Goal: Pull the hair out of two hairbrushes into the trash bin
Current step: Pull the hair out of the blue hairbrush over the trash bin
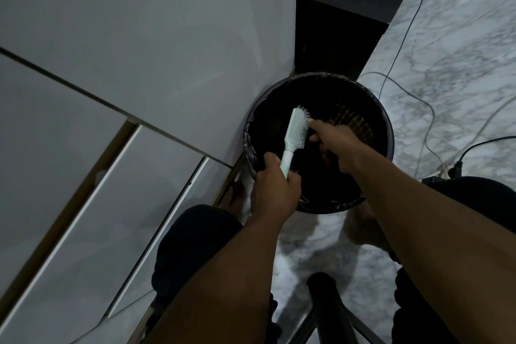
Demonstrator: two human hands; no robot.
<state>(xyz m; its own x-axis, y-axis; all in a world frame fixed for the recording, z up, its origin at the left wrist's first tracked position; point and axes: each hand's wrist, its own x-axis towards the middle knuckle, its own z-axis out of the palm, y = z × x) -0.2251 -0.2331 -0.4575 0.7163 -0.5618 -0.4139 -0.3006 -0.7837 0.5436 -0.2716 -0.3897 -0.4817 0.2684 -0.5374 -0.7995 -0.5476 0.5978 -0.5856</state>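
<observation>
Left grip (275,190): fingers wrapped tight round the lower handle of a pale mint hairbrush (296,131), thumb up along the side. Brush held upright over the mouth of the trash bin (388,131), head tilted slightly away, bristle face turned to the right. Right grip (336,145): fingertips drawn together against the bristles near the upper part of the head; whether any hair is pinched between them cannot be made out, the spot being small and dark. Trash bin is round, black, lined with a dark plastic bag (250,148) folded over the rim; interior nearly black, only a patch of lattice wall (351,120) showing on the far side. Contents not discernible. Bin stands on marble-patterned floor (460,36), touching the white cabinet front (139,36) at left. Grey cables (406,33) trail across the floor at right. Only one hairbrush in view. Both forearms are cut off by the lower frame edge.
</observation>
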